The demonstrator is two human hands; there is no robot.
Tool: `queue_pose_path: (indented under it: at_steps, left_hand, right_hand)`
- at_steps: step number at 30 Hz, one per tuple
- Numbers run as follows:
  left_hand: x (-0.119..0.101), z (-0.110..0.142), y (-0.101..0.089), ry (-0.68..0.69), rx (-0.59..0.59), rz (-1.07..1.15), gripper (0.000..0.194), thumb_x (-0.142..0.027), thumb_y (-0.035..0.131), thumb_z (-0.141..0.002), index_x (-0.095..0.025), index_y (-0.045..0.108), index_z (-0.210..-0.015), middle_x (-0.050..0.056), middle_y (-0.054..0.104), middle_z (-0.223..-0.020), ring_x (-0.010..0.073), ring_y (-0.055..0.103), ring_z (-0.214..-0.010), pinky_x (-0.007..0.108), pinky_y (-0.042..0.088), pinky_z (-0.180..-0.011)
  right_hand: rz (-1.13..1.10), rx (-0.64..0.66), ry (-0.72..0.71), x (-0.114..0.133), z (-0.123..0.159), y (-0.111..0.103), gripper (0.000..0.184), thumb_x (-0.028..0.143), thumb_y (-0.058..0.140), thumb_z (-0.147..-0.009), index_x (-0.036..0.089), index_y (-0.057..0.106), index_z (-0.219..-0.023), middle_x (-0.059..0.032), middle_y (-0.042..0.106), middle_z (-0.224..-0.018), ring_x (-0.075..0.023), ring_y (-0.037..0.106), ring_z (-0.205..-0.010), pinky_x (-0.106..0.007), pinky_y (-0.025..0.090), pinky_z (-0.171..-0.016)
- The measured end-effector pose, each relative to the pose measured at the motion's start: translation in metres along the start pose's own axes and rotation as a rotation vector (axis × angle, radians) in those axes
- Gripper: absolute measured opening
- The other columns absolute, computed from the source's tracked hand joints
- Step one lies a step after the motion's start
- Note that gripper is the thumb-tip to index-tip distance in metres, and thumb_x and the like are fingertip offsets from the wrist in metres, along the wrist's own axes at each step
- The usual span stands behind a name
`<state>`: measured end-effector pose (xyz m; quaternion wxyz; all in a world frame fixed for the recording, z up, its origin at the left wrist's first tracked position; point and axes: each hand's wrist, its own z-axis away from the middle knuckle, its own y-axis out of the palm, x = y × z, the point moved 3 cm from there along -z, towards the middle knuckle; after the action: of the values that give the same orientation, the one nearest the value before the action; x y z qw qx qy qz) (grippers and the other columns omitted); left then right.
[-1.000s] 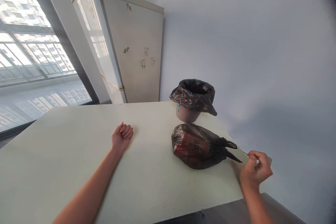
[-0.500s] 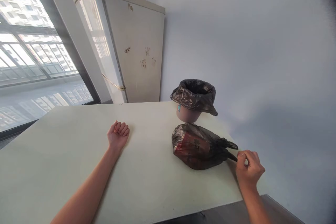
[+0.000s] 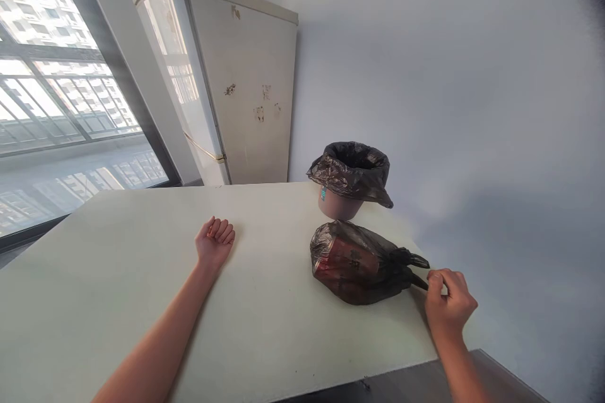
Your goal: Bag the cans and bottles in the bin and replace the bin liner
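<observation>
A tied black plastic bag (image 3: 359, 264) lies on its side on the white table (image 3: 265, 327), with something reddish showing through its thin film. Its two knotted ends point right. My right hand (image 3: 451, 302) pinches the tip of the lower end between thumb and fingers. Further left, my left hand (image 3: 215, 242) rests on the table, palm up, with its fingers curled into a loose fist and nothing visible in it. Just behind the tied bag stands a pinkish bin (image 3: 338, 206), lined with another black bag (image 3: 350, 176) folded over its rim.
Behind the table stands a white refrigerator (image 3: 250, 88) with stained patches on its side. A large window (image 3: 57, 75) fills the left. The pale wall (image 3: 449, 107) runs close along the table's right side, and the table's front edge is near my right forearm.
Almost nothing differs. My left hand appears very slightly further right, while my right hand keeps its pinch on the bag's end.
</observation>
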<state>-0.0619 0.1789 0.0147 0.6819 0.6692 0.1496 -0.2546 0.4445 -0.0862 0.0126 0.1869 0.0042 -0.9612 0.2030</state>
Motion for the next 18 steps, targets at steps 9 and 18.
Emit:
queue_pose_path:
  at_steps: [9,18]
  left_hand:
    - [0.001,-0.001,-0.002,-0.004,0.005,-0.002,0.056,-0.022,0.062,-0.096,-0.021,0.016,-0.066,-0.005,0.021,-0.058,0.0088,0.026,-0.048,0.025,0.026,-0.044]
    - [0.007,-0.003,0.001,0.129,0.059,-0.387,0.056,-0.031,0.066,-0.093,-0.021,0.022,-0.061,-0.006,0.017,-0.059,0.0098,0.019,-0.051,0.026,0.023,-0.046]
  right_hand:
    - [-0.044,0.018,0.132,-0.012,0.005,0.005,0.030,0.042,0.054,-0.106,0.020,0.075,-0.102,-0.0133,0.077,-0.101,-0.0343,0.069,-0.103,-0.045,0.054,-0.084]
    - [-0.181,0.509,0.042,-0.004,0.003,0.029,0.047,0.046,0.054,-0.105,0.045,0.055,-0.152,-0.0064,0.064,-0.156,-0.0423,0.060,-0.146,-0.068,0.054,-0.116]
